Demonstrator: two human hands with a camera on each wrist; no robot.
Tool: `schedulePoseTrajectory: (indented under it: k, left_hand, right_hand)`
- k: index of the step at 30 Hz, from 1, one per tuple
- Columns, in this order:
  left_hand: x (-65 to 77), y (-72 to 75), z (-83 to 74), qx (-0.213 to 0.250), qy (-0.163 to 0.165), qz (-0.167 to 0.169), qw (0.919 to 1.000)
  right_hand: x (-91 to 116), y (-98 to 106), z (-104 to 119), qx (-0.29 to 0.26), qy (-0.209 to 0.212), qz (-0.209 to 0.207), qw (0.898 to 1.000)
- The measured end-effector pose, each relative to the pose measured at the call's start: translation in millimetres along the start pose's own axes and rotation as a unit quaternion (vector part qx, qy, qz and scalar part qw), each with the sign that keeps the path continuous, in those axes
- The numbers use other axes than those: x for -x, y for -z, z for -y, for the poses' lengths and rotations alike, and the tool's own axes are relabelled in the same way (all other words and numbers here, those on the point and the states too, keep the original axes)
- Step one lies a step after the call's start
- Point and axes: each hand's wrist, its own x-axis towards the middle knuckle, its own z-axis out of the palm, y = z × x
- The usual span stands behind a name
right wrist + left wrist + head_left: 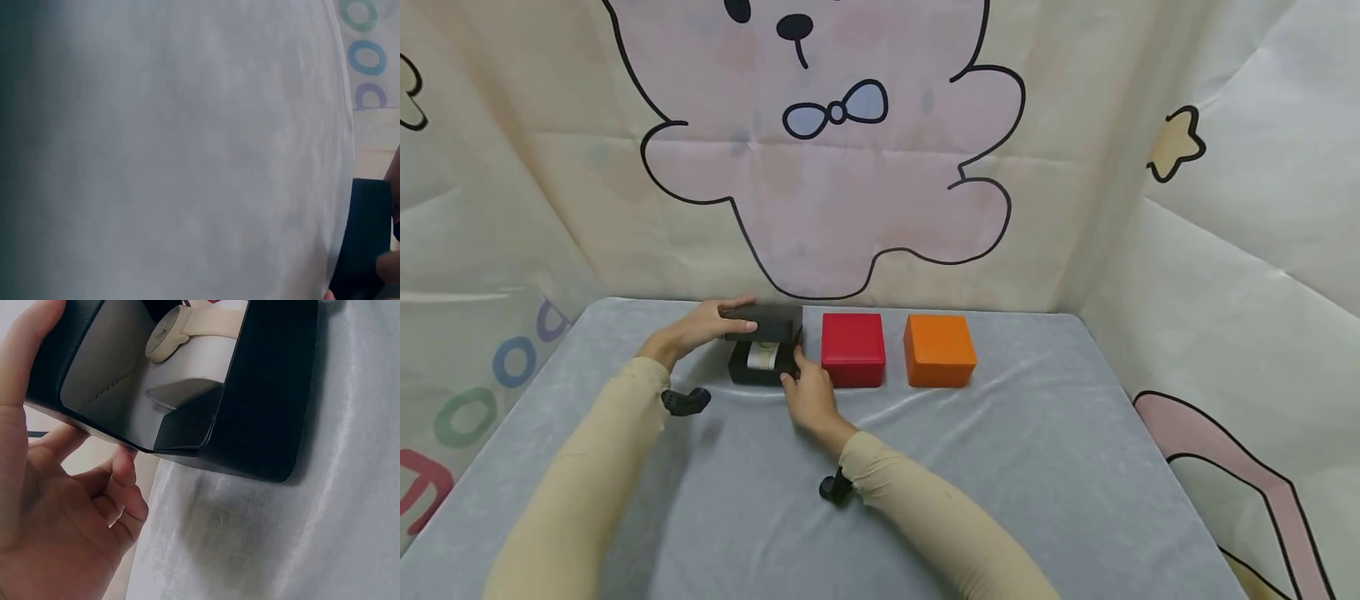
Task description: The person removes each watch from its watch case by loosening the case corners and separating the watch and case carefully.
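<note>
At the left of a row of boxes is a black watch box (763, 377), its lid (767, 327) tilted part way up. My left hand (703, 327) grips the lid's left end, thumb along its front and fingers behind. My right hand (814, 400) holds the base by its front right corner, between thumb and fingers. Inside, a watch (164, 339) with a pale cream strap wraps a white cushion (194, 362), seen in the left wrist view. The right wrist view catches only part of the black box (362, 231) and some fingertips at the lower right.
Just right of the black box stands a red box (853, 350). Farther right is an orange box (940, 350). All sit toward the back of a table under a grey-blue cloth (760, 508), with printed fabric walls (1075, 125) behind and at both sides.
</note>
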Motion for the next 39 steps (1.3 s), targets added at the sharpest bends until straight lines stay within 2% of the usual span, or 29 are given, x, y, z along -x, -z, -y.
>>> schedulePoseTrajectory:
  k: [5, 13, 18, 24, 31, 35, 39]
  left_hand:
    - [-1.5, 3.0, -1.7, -0.009, 0.002, 0.000, 1.0000]
    - [-3.4, 5.6, -5.0, -0.011, 0.003, 0.026, 0.9996]
    - [-6.1, 8.7, -6.4, -0.003, -0.004, 0.031, 0.9995]
    - [-7.0, 10.9, -6.5, 0.007, 0.001, 0.043, 0.9991]
    - [-8.4, 9.9, -10.0, 0.022, 0.004, 0.045, 0.9987]
    - [-9.8, 10.5, -11.5, 0.015, 0.020, 0.044, 0.9987]
    - [-10.4, 10.6, -15.0, 0.023, 0.059, 0.034, 0.9974]
  right_hand:
    - [-2.7, 4.2, 3.7, -0.002, 0.001, 0.001, 1.000]
    - [-3.5, 4.6, 4.4, 0.006, -0.024, -0.007, 1.000]
    - [-6.0, 5.9, 4.9, 0.005, -0.025, -0.007, 1.000]
    - [-6.6, 3.9, 4.4, 0.011, -0.029, 0.006, 0.999]
    - [-7.8, 2.5, 0.6, 0.021, -0.020, -0.002, 1.000]
    - [-7.0, 2.9, 1.1, 0.024, -0.024, 0.006, 0.999]
    - [-5.5, 1.4, 4.5, 0.021, -0.025, 0.013, 0.999]
